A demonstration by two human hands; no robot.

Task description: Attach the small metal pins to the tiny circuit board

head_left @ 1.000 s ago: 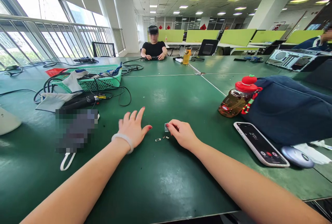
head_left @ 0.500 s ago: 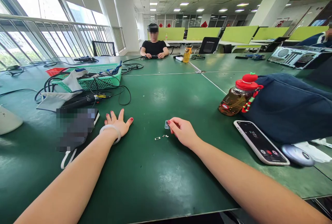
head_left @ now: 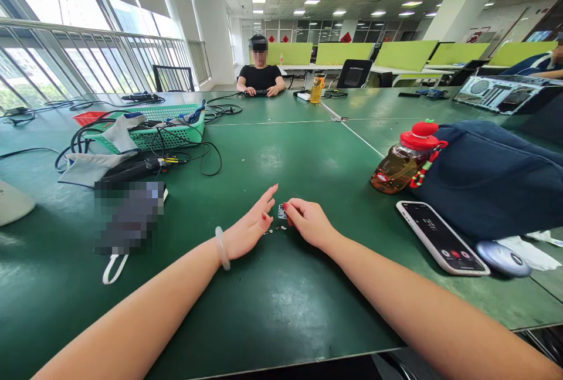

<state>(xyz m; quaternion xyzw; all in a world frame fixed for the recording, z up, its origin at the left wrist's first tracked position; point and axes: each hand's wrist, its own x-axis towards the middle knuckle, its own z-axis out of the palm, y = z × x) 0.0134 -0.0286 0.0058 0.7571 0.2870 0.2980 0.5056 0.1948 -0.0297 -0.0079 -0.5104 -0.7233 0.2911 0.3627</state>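
Note:
Between thumb and fingers, my right hand [head_left: 308, 223] pinches a small flat bluish-grey plate with a printed or cut pattern [head_left: 282, 211], perhaps a little circuit board; its exact kind is unclear. My left hand [head_left: 250, 227], with a pale bangle at the wrist, is just left of it, fingers stretched out and thumb apart, holding nothing. Several tiny pieces [head_left: 280, 228] lie on the green tabletop [head_left: 281, 298] below the plate. One pale bit [head_left: 268, 232] is partly covered by my left thumb.
At left are a green basket [head_left: 182, 133] with cables and gloves, and a dark phone-like object [head_left: 132, 216]. At right stand a red-lidded bottle [head_left: 398, 163], a dark blue bag [head_left: 492, 186], a phone [head_left: 442, 239] and a mouse [head_left: 504, 258]. A person [head_left: 260, 78] sits opposite.
My left hand has swung right, from beside the dark phone-like object to next to my right hand, and turned on edge. The right hand keeps the patterned plate in nearly the same place.

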